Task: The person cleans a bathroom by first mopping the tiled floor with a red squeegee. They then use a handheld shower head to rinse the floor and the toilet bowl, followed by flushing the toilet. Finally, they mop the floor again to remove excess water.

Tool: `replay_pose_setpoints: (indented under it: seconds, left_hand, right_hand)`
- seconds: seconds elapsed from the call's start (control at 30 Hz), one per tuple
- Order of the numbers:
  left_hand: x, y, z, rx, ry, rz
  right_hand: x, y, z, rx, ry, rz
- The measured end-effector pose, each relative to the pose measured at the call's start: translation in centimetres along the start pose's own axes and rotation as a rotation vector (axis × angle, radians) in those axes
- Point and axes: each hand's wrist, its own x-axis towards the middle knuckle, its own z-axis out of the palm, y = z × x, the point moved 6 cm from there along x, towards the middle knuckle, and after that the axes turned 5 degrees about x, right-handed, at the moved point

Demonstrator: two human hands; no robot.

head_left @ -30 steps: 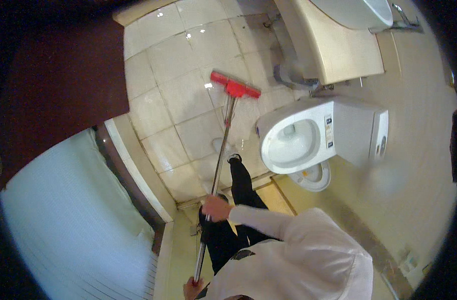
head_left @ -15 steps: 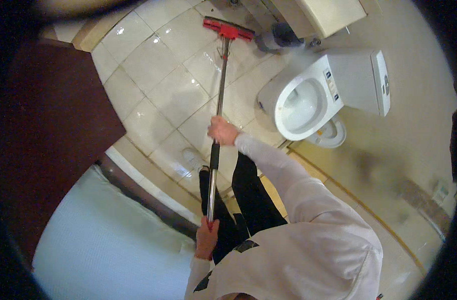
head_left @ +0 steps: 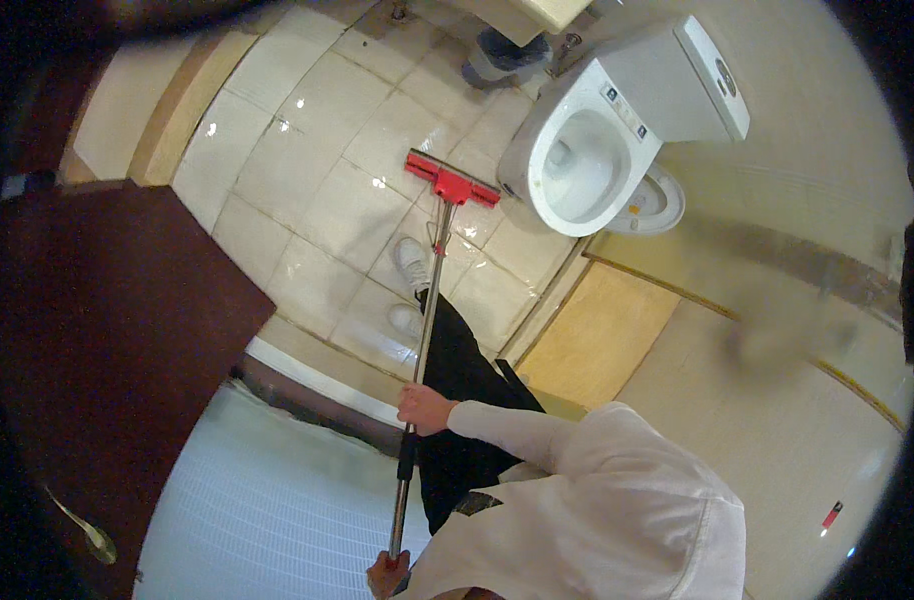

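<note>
A mop [head_left: 450,188] with a wide red head and a long steel pole rests its head on the wet tiled floor, just left of the toilet's foot. My right hand [head_left: 425,408] is wrapped round the pole, right above its black grip sleeve. Lower down, near the pole's end, my left hand [head_left: 387,573] is closed on it too, close to the bottom edge of the view. The pole slants from my body out to the mop head, passing beside my shoes [head_left: 411,265].
A white toilet [head_left: 587,165] stands to the right, a dark bin [head_left: 507,55] beyond it. At left are a brown door [head_left: 127,290] and a pale ribbed panel [head_left: 267,490]. A wooden board [head_left: 602,335] lies behind a raised sill. Another toilet shape shows in the glass.
The mop head has come back toward me across the tiles, and both hands have drawn back with the pole. My view has shifted too, and one foot is further forward.
</note>
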Motion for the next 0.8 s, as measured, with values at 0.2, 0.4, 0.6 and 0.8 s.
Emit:
replay_pose_setpoints:
  seconds: [0.2,0.4,0.6,0.8]
  left_hand:
    - [9.0,13.9,-5.5,-0.124,-0.027,0.061]
    - [13.6,22.9,-11.6,-0.131,-0.006,0.233]
    - [9.3,16.9,-24.9,-0.149,-0.016,-0.054]
    - [6.3,22.3,-45.8,0.882,0.211,0.109]
  right_hand:
    - [2.7,11.5,-9.0,-0.125,0.208,0.114]
    - [5.2,20.2,-14.5,-0.111,0.544,0.179]
    - [11.2,8.2,-14.7,0.019,0.649,0.158]
    - [17.0,0.5,-22.2,0.286,0.787,0.249]
